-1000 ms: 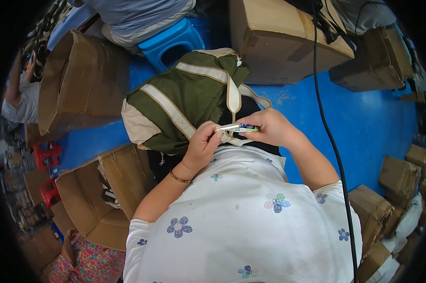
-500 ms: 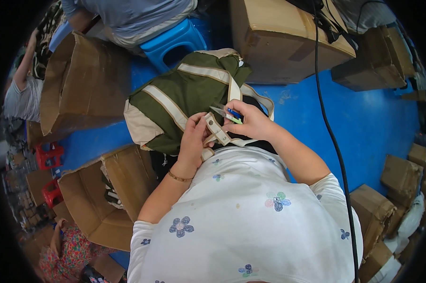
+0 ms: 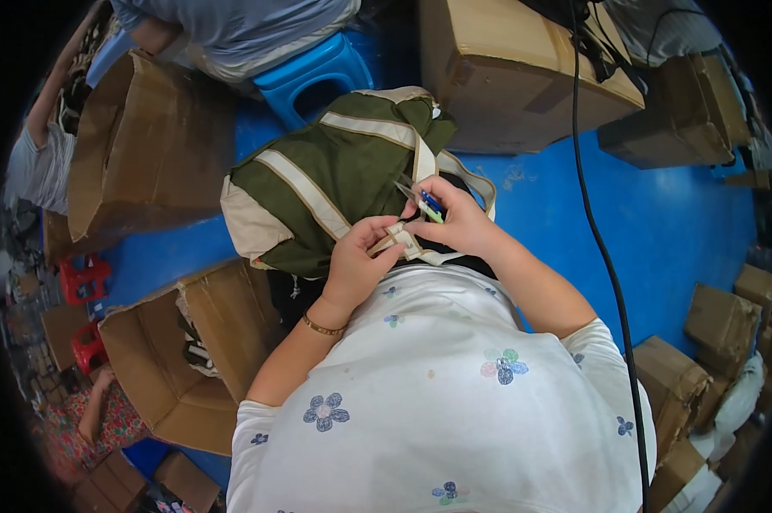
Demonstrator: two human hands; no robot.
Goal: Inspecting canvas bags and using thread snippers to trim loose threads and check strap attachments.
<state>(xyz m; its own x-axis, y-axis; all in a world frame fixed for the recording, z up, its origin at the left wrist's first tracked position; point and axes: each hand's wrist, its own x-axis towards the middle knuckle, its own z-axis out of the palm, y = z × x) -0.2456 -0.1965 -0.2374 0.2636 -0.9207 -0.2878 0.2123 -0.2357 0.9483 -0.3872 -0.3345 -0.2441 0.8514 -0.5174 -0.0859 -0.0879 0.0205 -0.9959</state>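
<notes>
A dark green duffel bag [image 3: 304, 167] with cream straps and beige ends lies across my lap. Its cream strap end [image 3: 410, 248], edged in tan, is pinched in the fingers of my left hand [image 3: 358, 261]. My right hand [image 3: 457, 224] is closed around a small pair of thread snips [image 3: 431, 206] with blue and green on the handle, the pointed metal tips directed up and left over the bag. My right fingertips meet the strap close to the left ones. The fingers partly hide the strap end.
An open cardboard box [image 3: 172, 385] stands at my left, with cloth pieces inside. Another box [image 3: 142, 145] is farther left, and a large carton [image 3: 523, 77] is ahead. A person sits on a blue stool [image 3: 313, 77]. A black cable [image 3: 604, 248] hangs at my right.
My left hand has shifted right along the strap, and the strap end has turned and is more covered by fingers. The snips have tilted more upright in my right hand.
</notes>
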